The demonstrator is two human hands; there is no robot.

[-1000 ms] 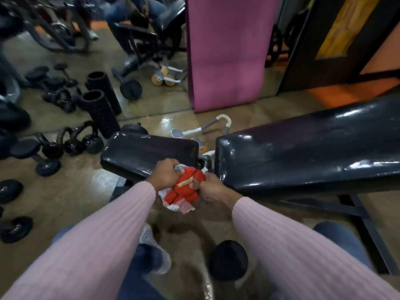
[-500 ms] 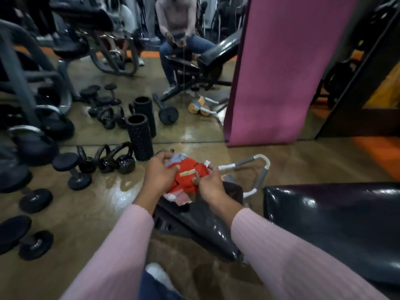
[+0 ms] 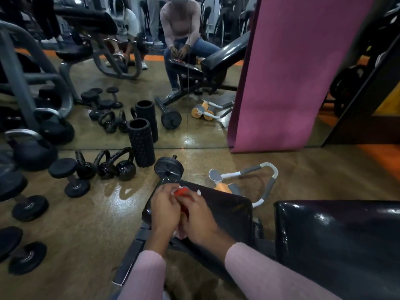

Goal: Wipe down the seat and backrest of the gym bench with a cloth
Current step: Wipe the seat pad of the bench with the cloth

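The black padded bench seat (image 3: 229,211) lies just ahead of me, with the glossy black backrest (image 3: 337,241) to its right. A red and white cloth (image 3: 183,192) is bunched between both hands over the seat's left end. My left hand (image 3: 164,207) and my right hand (image 3: 200,217) are both closed around the cloth, which is mostly hidden by the fingers. Pink sleeves cover both forearms.
Kettlebells (image 3: 118,164), dumbbells (image 3: 69,177) and a black foam roller (image 3: 140,142) crowd the floor to the left. A plate-loaded bar end (image 3: 169,167) and an ab roller (image 3: 242,180) lie beyond the seat. A mirror and a pink mat (image 3: 287,83) stand behind.
The view has tilted up toward the mirror. Both hands have lowered the cloth onto the seat's left end and closed more tightly over it.
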